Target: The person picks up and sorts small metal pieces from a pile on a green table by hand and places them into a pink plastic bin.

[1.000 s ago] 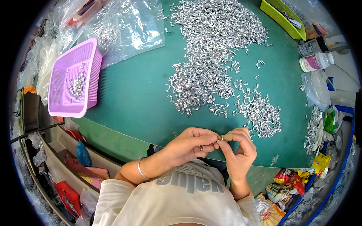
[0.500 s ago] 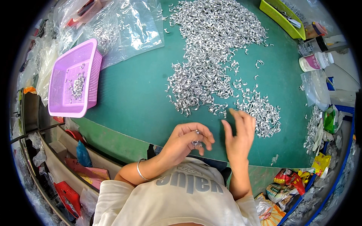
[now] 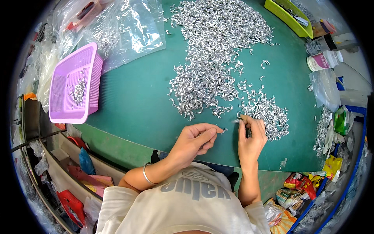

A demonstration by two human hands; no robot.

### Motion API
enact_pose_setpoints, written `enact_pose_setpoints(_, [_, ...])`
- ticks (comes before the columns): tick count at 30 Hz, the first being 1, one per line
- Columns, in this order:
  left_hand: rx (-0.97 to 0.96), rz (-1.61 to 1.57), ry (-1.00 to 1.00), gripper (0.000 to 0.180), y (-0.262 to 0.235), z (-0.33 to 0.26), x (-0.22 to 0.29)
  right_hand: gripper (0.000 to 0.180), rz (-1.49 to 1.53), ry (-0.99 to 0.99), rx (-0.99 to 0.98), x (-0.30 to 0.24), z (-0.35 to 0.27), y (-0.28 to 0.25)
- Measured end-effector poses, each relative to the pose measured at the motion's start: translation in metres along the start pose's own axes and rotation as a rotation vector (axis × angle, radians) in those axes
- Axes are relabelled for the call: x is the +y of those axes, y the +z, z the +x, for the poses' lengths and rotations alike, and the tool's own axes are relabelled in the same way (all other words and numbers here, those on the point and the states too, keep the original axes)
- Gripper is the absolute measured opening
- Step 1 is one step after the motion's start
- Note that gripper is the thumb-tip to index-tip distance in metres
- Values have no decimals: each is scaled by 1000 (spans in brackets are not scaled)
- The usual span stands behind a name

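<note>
My left hand is closed over the near edge of the table, pinching a small silver metal piece between thumb and forefinger. To its right, my right hand has thumb and forefinger together on a small curved metal piece. That hand lies against the left side of a smaller heap of shiny, crescent-shaped metal pieces. A much larger heap of the same pieces spreads beyond both hands to the far edge. Whether more pieces sit inside my left palm is hidden.
A purple plastic basket with some metal pieces in it stands at the left. Clear plastic bags lie behind it. A lime-green tray, a white bottle and a clear bag line the right side of the green table.
My left hand has turned and brought a metal piece out to its fingertips. My right hand's fingers have closed from apart onto a curved piece beside the smaller heap.
</note>
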State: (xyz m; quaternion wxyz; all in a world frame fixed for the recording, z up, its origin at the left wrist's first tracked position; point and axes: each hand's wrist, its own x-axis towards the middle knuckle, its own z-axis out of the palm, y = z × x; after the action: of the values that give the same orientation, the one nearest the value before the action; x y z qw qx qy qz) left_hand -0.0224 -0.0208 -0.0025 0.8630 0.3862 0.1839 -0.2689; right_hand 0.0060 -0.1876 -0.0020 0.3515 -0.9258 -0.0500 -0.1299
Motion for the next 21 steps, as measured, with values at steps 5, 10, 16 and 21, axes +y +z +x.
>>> enact_pose_setpoints(5, [53, 50, 25, 21, -2, 1, -1, 13, 22, 26, -28, 7, -1, -1])
enact_pose_setpoints(10, [39, 11, -7, 22, -4, 0, -1, 19, -12, 37, 14, 6, 5, -2])
enact_pose_setpoints(16, [-16, 34, -29, 21, 1, -1, 0, 21, -202, -230, -82, 8, 36, 16])
enact_pose_setpoints(21, [-24, 63, -4, 21, 0, 0, 0, 19, -298, -306, -93, 7, 41, 25])
